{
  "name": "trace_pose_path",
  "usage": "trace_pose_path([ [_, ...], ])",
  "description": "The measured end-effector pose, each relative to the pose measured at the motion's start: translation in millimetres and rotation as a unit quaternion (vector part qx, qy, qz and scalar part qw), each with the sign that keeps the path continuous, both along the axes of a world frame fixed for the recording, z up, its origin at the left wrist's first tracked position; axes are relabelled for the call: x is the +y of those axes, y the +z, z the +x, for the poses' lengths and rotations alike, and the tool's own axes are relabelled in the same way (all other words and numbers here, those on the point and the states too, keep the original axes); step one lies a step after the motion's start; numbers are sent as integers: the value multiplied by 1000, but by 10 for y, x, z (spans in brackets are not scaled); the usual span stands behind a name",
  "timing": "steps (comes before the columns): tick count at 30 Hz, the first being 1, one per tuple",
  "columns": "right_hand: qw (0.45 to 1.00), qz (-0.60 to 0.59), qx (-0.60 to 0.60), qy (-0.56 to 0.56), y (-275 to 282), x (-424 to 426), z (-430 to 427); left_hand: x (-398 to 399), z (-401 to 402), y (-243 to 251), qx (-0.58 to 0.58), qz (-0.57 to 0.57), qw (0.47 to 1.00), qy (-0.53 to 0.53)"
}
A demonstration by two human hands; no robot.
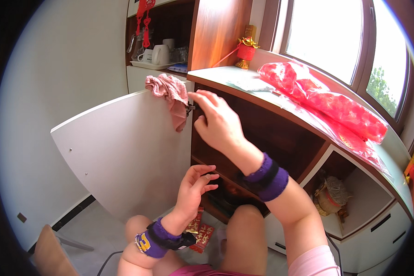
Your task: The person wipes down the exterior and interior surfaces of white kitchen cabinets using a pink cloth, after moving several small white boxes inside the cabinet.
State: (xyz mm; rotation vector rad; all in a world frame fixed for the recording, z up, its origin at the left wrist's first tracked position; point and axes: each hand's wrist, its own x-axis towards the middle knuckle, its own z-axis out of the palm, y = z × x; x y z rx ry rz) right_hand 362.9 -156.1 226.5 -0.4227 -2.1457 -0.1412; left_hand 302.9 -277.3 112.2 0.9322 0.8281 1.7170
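Note:
A pink cloth (170, 93) hangs draped over the top edge of an open white cabinet door (124, 148), by its metal hinge (190, 108). My right hand (220, 122) is raised in front of the cabinet (265, 117), fingers extended toward the cloth. Whether a fingertip touches it I cannot tell. Lower down, my left hand (195, 189) hovers with loosely bent, parted fingers and nothing in them. Behind both hands the dark brown cabinet interior shows, with a shelf across it; the contents of the lower compartment are unclear.
Plastic-wrapped red material (324, 98) lies on the countertop near a red and gold ornament (245, 53). White mugs (160, 54) stand on a tray at the back. Red printed packets (203, 238) are on the floor between my legs. A chair (53, 253) is at lower left.

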Motion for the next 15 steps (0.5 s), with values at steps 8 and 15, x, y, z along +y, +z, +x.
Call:
trace_pose_path([
  [8,981,-171,86,29,-163,380,-582,-80,-121,-182,-4,-32,999,25],
  [15,906,-354,151,177,-244,444,-703,-171,-277,-218,-15,-29,998,49],
])
